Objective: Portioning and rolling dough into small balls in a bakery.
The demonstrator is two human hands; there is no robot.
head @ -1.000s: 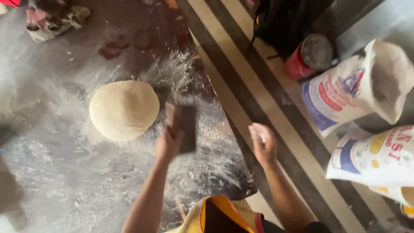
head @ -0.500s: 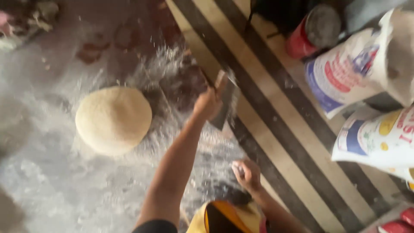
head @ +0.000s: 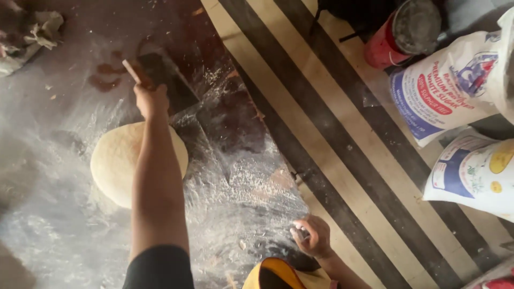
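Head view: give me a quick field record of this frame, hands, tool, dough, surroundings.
left hand: arm stretched over the dough, gripping a scraper
scraper: flat dark blade with a wooden handle, blade down on the worktop beyond the dough
right hand: loosely curled at the worktop's near edge, nothing visibly held
dough: round pale disc, partly hidden by the forearm
worktop: dark, dusted with flour, a scraped path right of the dough
floor: tan and black stripes
sacks: two printed white bags at right
red canister: beside the upper sack

Bakery: floured worktop [head: 64, 235], sugar sacks [head: 444, 91]
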